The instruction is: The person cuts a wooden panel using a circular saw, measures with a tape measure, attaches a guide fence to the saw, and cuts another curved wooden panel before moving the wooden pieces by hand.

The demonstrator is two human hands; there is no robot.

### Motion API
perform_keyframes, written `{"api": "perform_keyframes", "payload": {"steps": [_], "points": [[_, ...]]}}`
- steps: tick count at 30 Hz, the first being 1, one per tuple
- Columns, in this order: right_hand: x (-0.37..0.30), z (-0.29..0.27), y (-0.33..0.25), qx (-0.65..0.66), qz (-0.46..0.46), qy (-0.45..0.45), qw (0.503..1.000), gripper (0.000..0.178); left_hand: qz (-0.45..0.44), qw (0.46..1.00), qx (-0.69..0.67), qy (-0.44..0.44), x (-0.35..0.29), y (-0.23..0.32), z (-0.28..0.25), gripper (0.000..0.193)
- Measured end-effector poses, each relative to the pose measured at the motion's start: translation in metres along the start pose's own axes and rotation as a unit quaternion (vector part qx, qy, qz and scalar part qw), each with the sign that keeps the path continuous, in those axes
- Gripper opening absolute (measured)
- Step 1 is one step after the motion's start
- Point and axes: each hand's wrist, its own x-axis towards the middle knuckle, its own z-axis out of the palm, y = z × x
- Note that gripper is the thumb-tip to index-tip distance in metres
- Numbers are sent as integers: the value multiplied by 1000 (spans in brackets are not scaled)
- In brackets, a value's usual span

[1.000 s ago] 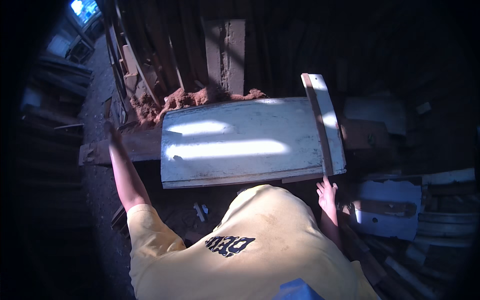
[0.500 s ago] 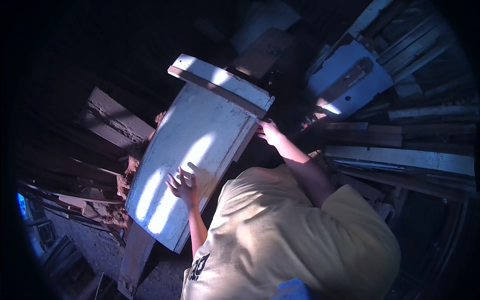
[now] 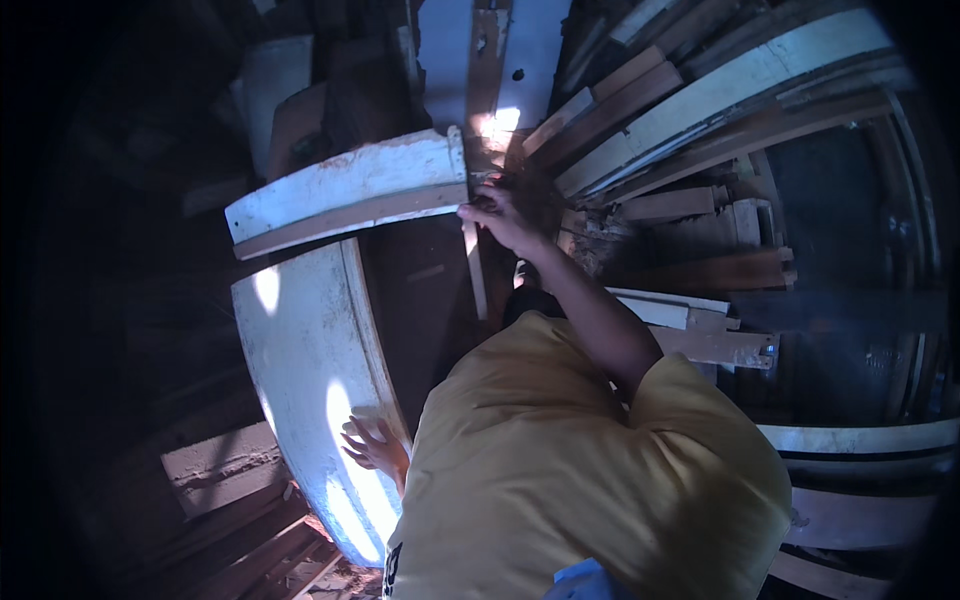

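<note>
A white-painted wooden panel (image 3: 310,335) with worn paint lies in front of me on the left. My left hand (image 3: 377,447) rests on its near part, fingers spread. Across its far end is a white board (image 3: 350,190) with a bare brown edge, apart from the panel by a dark gap. My right hand (image 3: 505,218) grips the right end of this board, thumb at its lower edge; the other fingers are partly hidden. Between panel and board, to the right, a dark brown surface (image 3: 425,290) shows.
Stacked planks (image 3: 730,100) lie at the far right, with shorter boards (image 3: 690,270) below them. A peeling white panel (image 3: 540,60) with a brown strip stands at the far side. A rough broken slab (image 3: 225,468) lies at the left. Much of the left is too dark to make out.
The view has turned to the right. The white board has come apart from the panel, uncovering a dark brown surface. My right hand has moved onto the board's end; my left hand stays on the panel.
</note>
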Motion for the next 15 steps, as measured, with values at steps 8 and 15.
{"api": "perform_keyframes", "payload": {"steps": [8,15], "points": [[-39,-230,-138,-335,-96,268,898,51,253,963,-53,82,49,181,-23,63],[65,-382,-37,-474,11,297,829,47,434,901,8,-3,33,292,11,67]]}}
